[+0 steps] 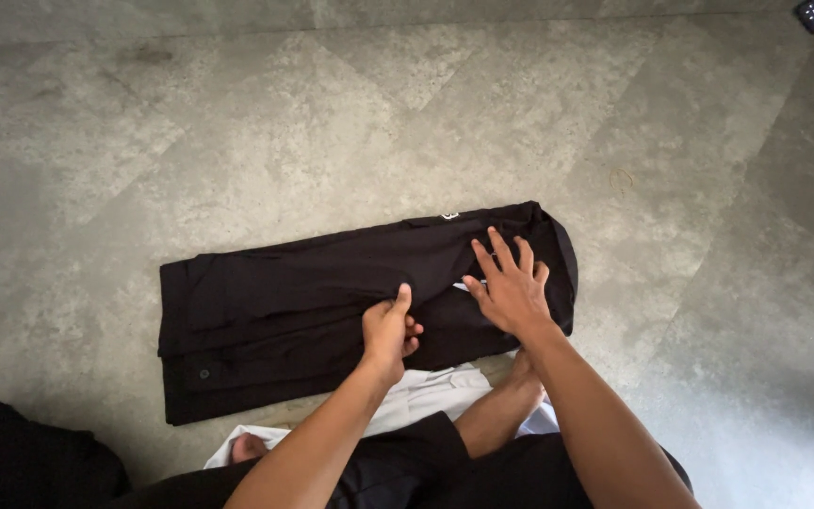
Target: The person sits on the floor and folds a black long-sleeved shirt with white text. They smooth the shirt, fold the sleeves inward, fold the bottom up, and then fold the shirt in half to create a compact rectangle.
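Left hand (388,330) fingers pinched on a fold of the black garment (332,302), near its middle. Right hand (509,287) fingers spread flat, pressing its right end. Garment lies folded lengthwise on the grey floor (237,123). Step: probably mid-fold; next needs 1 clean crosswise fold.

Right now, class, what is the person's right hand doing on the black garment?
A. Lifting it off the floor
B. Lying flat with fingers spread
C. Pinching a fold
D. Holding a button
B: the right hand lies flat, fingers spread, on the black garment, while the left hand pinches the cloth.
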